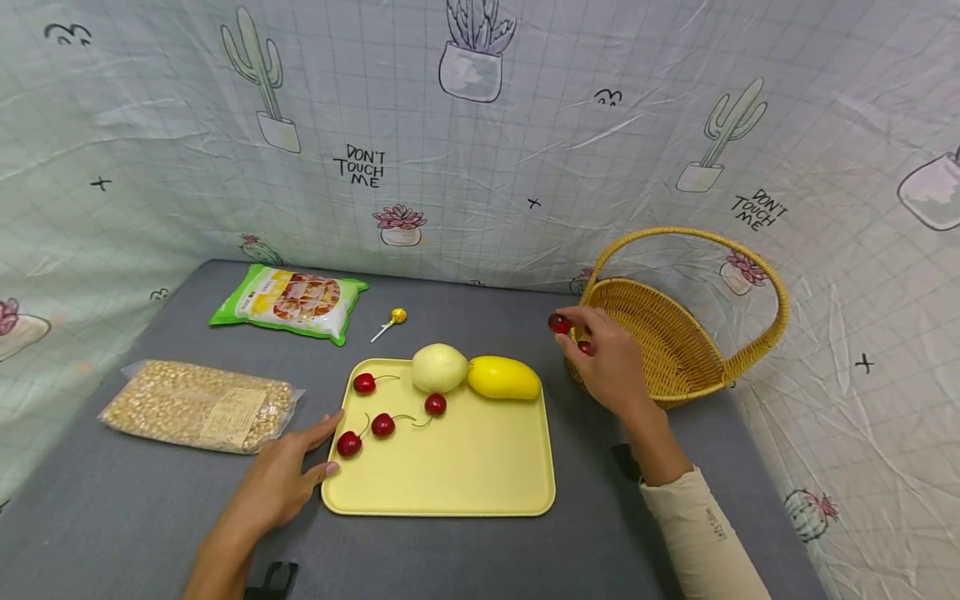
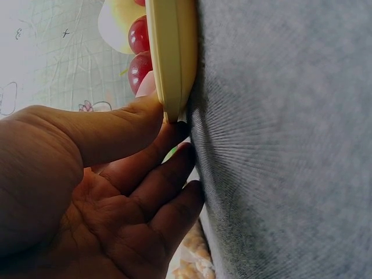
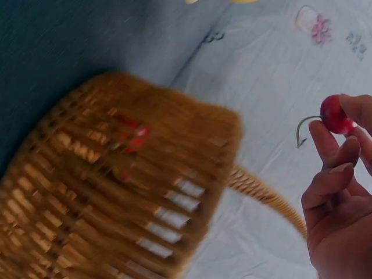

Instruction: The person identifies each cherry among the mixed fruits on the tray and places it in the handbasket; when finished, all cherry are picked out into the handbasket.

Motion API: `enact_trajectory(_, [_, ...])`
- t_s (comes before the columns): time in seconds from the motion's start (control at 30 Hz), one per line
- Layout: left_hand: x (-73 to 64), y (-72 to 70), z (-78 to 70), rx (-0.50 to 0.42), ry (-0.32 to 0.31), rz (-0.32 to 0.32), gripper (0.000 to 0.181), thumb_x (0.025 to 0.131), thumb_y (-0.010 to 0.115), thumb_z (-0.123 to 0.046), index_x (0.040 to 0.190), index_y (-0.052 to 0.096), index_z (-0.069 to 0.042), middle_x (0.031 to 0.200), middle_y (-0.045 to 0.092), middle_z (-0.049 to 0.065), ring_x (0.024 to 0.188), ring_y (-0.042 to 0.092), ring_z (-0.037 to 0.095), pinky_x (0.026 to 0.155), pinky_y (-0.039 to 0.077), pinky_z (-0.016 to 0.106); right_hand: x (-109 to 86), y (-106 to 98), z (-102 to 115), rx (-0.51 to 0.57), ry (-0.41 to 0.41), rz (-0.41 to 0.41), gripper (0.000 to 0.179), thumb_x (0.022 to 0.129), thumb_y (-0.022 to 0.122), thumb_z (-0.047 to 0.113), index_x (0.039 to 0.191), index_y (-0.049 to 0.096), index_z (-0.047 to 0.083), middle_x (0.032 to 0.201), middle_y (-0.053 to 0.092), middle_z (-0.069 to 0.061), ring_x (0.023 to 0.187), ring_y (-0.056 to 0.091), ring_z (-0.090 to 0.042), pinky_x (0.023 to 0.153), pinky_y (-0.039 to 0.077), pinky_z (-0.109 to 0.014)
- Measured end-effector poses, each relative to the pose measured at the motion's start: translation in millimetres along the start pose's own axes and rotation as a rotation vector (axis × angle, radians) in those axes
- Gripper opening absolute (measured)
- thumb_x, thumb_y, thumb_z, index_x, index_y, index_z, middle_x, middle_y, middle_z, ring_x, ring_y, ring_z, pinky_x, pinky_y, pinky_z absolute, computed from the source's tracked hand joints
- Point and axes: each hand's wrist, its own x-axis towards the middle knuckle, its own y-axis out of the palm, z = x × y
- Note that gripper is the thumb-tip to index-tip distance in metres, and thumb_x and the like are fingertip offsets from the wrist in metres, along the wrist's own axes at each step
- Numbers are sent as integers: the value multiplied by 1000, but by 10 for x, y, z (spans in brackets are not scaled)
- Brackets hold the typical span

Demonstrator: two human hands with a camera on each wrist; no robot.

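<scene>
My left hand (image 1: 276, 482) grips the left edge of the yellow tray (image 1: 465, 467); in the left wrist view its thumb lies over the rim, fingers at the outer side. Several red cherries (image 1: 383, 425) with stems lie on the tray's left half. A pale round fruit (image 1: 439, 368) and a yellow mango (image 1: 504, 378) rest along its far edge. At the left rim of the wicker basket (image 1: 678, 392), my right hand (image 1: 611, 362) pinches a cherry (image 3: 333, 114) between thumb and fingers, its stem hanging free. More red cherries (image 3: 138, 138) show through the basket's weave.
Left of the tray lies a clear bag of yellow kernels (image 1: 198, 406). Farther back are a green and white food packet (image 1: 292, 302) and a yellow lollipop (image 1: 397, 316). The basket's tall handle (image 1: 780, 312) arches over its opening. A printed cloth (image 1: 480, 167) hangs behind the grey table.
</scene>
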Motion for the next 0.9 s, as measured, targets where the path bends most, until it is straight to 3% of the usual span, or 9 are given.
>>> enact_trajectory(0.3, [-3, 9, -4, -2, 5, -11, 76, 89, 84, -11, 158, 53, -11, 150, 58, 27, 138, 55, 52, 106, 48, 71, -11, -32, -316, -44, 70, -63, 35, 94, 83, 15, 127, 73, 10, 108, 76, -15, 66, 60, -24, 58, 45, -31])
enact_trajectory(0.63, [-11, 5, -13, -13, 16, -13, 75, 89, 84, -9, 158, 53, -9, 150, 58, 27, 138, 55, 52, 107, 49, 70, 16, -100, -736, -97, 161, -121, 31, 94, 82, 12, 125, 75, 11, 112, 79, -16, 55, 43, -10, 52, 36, -30])
enact_trajectory(0.77, [-17, 6, -12, -12, 19, -19, 75, 89, 84, -9, 157, 53, -9, 150, 58, 27, 138, 56, 52, 107, 49, 70, 0, -130, -889, -107, 213, -111, 32, 96, 81, 12, 127, 74, 13, 116, 79, -16, 58, 48, -18, 55, 36, -33])
enact_trajectory(0.9, [-18, 8, -1, -11, 18, -17, 75, 89, 84, -9, 158, 53, -9, 150, 58, 28, 138, 56, 52, 106, 49, 70, -8, -158, -1005, -120, 221, -100, 33, 96, 80, 9, 129, 73, 9, 116, 78, -19, 69, 61, -36, 62, 44, -47])
